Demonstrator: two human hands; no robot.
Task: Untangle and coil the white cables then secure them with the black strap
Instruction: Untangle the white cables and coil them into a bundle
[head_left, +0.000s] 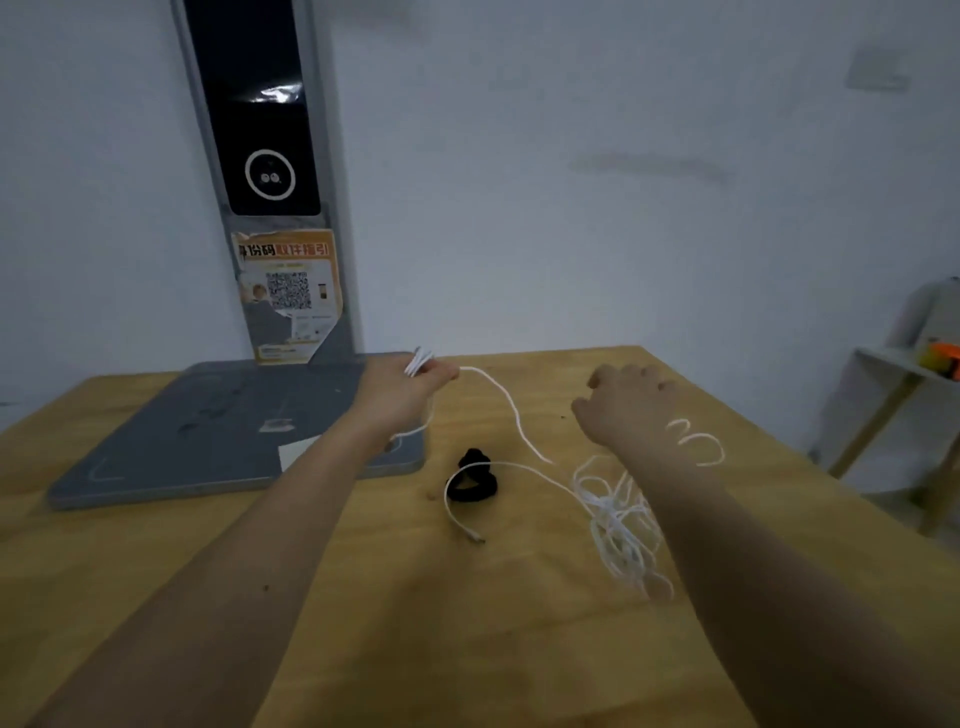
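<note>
White cables (618, 514) (tangled) beneath right hand (626, 402)

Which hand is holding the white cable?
The left hand pinches the white cable. The right hand hovers, holding nothing.

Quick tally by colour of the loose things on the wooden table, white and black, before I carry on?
White: 1 run of white cable, tangled under the right forearm, one end held by the left hand; whether it is more than one cable cannot be told.
Black: 1 black strap.
Total: 2.
</note>
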